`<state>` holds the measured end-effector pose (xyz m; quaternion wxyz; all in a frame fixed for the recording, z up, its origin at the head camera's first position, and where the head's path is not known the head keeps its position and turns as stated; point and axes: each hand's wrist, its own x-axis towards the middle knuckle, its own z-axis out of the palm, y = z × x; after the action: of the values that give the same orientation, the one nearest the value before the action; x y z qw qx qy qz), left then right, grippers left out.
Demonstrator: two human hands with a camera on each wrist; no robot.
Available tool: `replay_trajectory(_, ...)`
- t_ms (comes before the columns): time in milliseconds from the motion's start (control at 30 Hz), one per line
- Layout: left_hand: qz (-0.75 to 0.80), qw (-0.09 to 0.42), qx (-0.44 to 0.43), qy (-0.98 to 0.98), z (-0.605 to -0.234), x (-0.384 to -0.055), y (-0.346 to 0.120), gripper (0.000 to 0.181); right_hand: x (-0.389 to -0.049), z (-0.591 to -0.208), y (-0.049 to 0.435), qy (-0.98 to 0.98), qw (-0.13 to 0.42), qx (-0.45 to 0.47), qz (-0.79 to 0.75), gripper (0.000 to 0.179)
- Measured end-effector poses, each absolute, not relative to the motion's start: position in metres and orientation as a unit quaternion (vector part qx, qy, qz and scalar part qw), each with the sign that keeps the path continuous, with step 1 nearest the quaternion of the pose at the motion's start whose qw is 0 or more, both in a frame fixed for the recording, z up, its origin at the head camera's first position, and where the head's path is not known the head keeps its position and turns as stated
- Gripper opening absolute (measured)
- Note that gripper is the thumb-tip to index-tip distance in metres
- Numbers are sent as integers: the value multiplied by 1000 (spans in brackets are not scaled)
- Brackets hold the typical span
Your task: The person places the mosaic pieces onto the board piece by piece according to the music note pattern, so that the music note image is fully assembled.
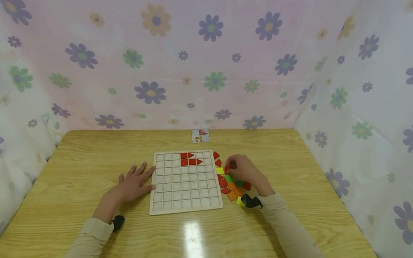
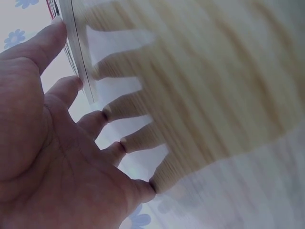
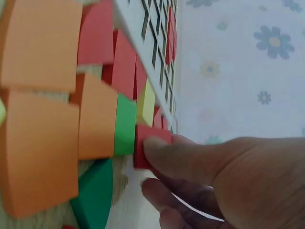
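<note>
Flowered cloth (image 1: 193, 51) behind and on both sides, wood-grain table (image 1: 285, 159) below. Small printed card (image 1: 200, 136) near table's back edge, about midway; shows a coloured shape on a grid, any writing too small to read. Pale grid board (image 1: 176, 188) mid-table, red pieces (image 1: 184, 162) set in its two rows nearest the back edge: square plus triangle, then two squares plus triangle. Left hand (image 1: 132, 187) lies with fingers spread, thumb and index tips touching board's left edge. Right hand (image 1: 246, 170) pinches a red block (image 3: 142, 148) just off board's right edge, thumb on its face. Hands well apart, board between. Loose orange blocks (image 3: 43, 157), green block (image 3: 125, 125), yellow block (image 1: 220, 171) and more reds along that edge.
</note>
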<state>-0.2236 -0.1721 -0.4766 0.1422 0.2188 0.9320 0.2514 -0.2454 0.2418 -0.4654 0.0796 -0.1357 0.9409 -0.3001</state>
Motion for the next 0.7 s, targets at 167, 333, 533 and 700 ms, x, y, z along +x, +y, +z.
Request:
replay_trajectory(167,255,143,216,932,-475,-223,-173,73,-239,-463,233,935,44,-136,-325,12)
replay_trajectory(333,255,143,216,932,-474,-223,-172,73,-235,-468,229,922,21,-135,-361,11)
replay_trajectory(533,256,142,216,931,-475,-223,-171,73,-227,-469,219,904,2,-98,-416,7)
replay_trajectory(700,255,143,215,932,-474,-222,-170,72,-221,-472,209,886,22,-91,-453,9)
